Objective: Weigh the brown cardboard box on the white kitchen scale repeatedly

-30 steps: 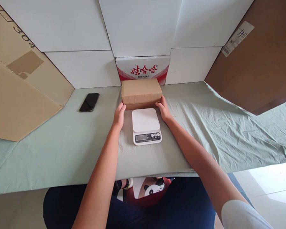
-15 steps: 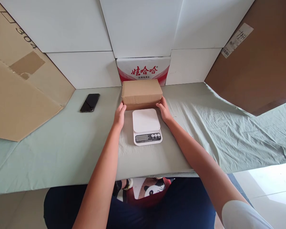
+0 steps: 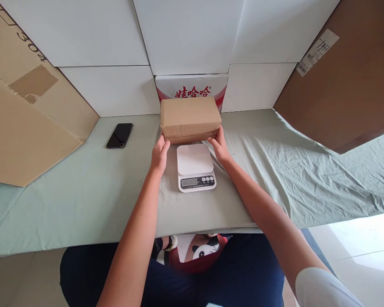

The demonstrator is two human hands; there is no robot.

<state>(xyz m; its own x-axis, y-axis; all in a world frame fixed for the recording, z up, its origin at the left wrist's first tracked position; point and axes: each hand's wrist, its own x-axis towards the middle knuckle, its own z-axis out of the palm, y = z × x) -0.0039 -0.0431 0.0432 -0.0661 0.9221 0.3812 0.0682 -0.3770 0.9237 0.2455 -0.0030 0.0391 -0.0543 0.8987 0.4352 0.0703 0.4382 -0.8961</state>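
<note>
- Gripping the brown cardboard box [image 3: 190, 117] from both sides, the two hands hold it at its lower front corners, just behind the white kitchen scale [image 3: 196, 166].
- The left hand [image 3: 160, 154] presses against the box's lower left corner, fingers closed onto the cardboard, thumb toward the scale.
- The right hand [image 3: 219, 147] clasps the lower right corner in the same way, its fingers laid along the box's bottom edge.
- The box sits level, long side facing the camera; its front edge looks raised a little above the cloth, with a shadow under it, though whether the back edge rests on the table cannot be told.
- The scale lies flat between the two wrists, its display and buttons facing the person.
- A pale green cloth [image 3: 83, 192] covers the table and is rumpled toward the right.
- A black phone [image 3: 119, 135] lies face up well to the left of the box.
- Behind the box stands a red-and-white printed carton [image 3: 192, 85] against white panels [image 3: 185, 34].
- Large cardboard sheets [image 3: 22, 123] lean at both sides.
</note>
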